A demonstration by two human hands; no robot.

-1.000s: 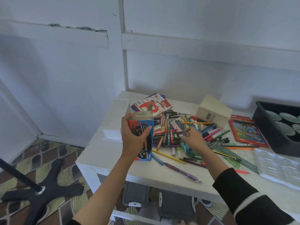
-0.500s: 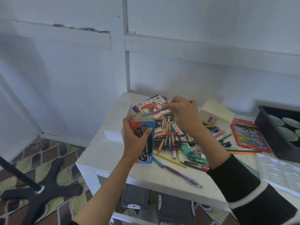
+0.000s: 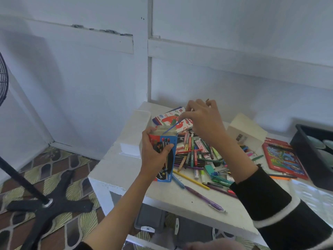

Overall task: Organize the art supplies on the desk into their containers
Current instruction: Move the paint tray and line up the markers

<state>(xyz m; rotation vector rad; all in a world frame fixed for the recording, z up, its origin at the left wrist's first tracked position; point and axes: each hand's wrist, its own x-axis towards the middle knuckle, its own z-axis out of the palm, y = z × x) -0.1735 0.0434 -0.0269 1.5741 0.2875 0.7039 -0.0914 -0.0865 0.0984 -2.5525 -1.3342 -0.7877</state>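
Note:
My left hand (image 3: 155,154) grips an upright red and blue pencil box (image 3: 166,159) with its top flap open, above the white desk (image 3: 126,174). My right hand (image 3: 201,118) is just above and right of the box and pinches a blue coloured pencil (image 3: 170,128), whose tip points down into the box's open top. A pile of pencils, markers and pens (image 3: 198,156) lies on the desk to the right of the box.
A red and white pastels box (image 3: 173,120) lies behind the held box. A cream box (image 3: 246,132), a red pencil tin (image 3: 282,157) and a black tray (image 3: 313,152) stand to the right. A purple pen (image 3: 203,197) lies near the front edge. A fan stand (image 3: 45,202) is on the floor, left.
My right hand picked the blue pencil out of the pile, lifted it up and left, and now has its tip at the box's opening. The left hand held the box steady.

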